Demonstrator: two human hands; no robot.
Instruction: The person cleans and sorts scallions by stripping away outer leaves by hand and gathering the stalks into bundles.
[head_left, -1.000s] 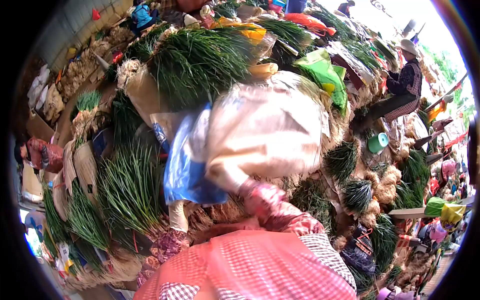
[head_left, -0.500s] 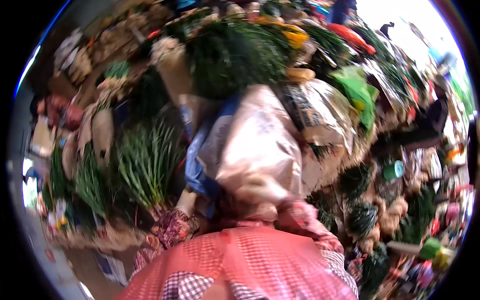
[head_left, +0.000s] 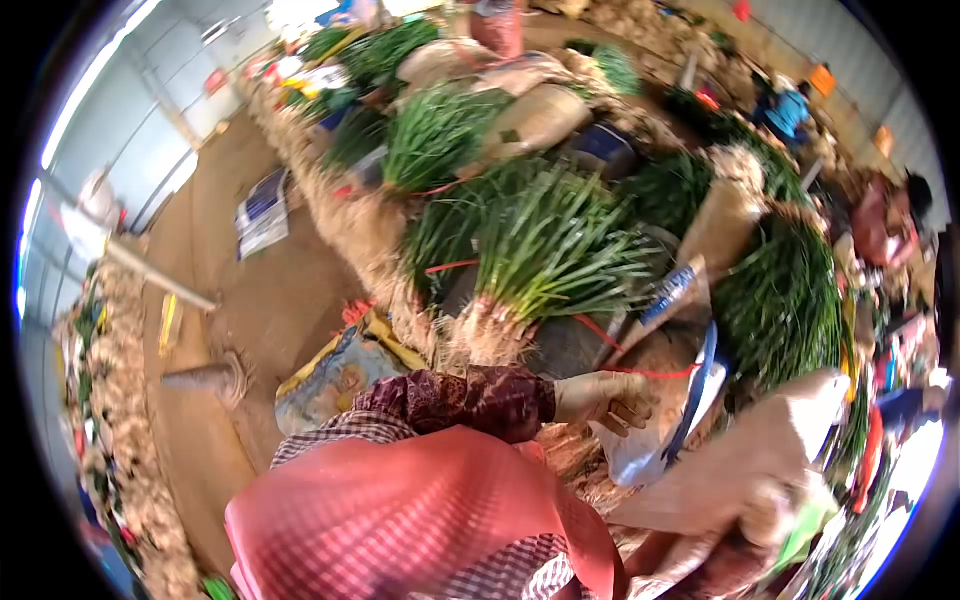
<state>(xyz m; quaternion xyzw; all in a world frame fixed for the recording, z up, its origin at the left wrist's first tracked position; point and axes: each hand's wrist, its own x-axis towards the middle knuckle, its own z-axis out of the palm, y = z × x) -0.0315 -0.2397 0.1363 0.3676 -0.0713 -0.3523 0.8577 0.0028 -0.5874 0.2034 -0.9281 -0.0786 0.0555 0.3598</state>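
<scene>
My left hand (head_left: pixel 607 399), in a pale glove, reaches across at the middle right, fingers half curled and apart. A thin red string (head_left: pixel 665 373) passes close by its fingertips; I see no clear grip on it. Beside it is a white sack with a blue edge (head_left: pixel 640 455). My right hand (head_left: pixel 768 512) is blurred at the lower right, against a large pale plastic sack (head_left: pixel 745 450); its fingers cannot be made out. Ahead of my left arm lies a bunch of green onions (head_left: pixel 560 250) with pale roots (head_left: pixel 490 335) toward me.
More green onions (head_left: pixel 440 135) and a stuffed sack (head_left: pixel 540 120) lie further along the heap. A traffic cone (head_left: pixel 210 378) lies on the brown floor (head_left: pixel 290 285) at left, near a pole (head_left: pixel 160 272). A person in blue (head_left: pixel 788 112) is at the back right.
My view has swung left, so the onions now sit in the middle and the pale sack at lower right. My left hand has left the sack's blue edge and reaches near the red string.
</scene>
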